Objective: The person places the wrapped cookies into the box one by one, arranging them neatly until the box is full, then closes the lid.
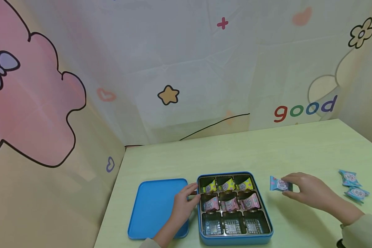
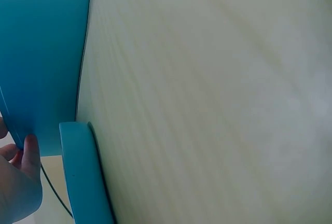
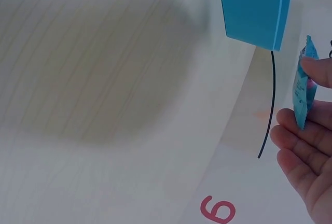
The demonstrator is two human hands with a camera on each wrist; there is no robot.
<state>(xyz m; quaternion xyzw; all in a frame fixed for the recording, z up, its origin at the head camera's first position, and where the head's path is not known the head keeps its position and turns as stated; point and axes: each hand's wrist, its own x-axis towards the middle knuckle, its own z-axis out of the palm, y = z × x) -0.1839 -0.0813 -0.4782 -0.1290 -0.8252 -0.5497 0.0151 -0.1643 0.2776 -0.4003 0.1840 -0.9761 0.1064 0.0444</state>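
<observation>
My right hand [image 1: 311, 193] pinches a blue wrapped candy [image 1: 279, 184] between thumb and fingers, above the table just right of the tin. In the right wrist view the candy [image 3: 302, 89] hangs on edge between thumb and fingertips. The blue tin [image 1: 235, 240] has a dark tray of small compartments. Its back row holds yellow wrapped candies [image 1: 227, 185], the middle row pink wrapped ones [image 1: 230, 204], and the front row [image 1: 233, 224] is bare. At the tin's left side, my left hand [image 1: 184, 203] touches the wall with its fingertips and thumb.
A blue lid [image 1: 155, 210] lies flat left of the tin, partly beneath my left forearm. Two more blue wrapped candies, one farther back [image 1: 349, 178] and one nearer [image 1: 357, 194], lie at the right. A printed cloth wall [image 1: 204, 86] borders the light table [image 1: 235, 151] behind.
</observation>
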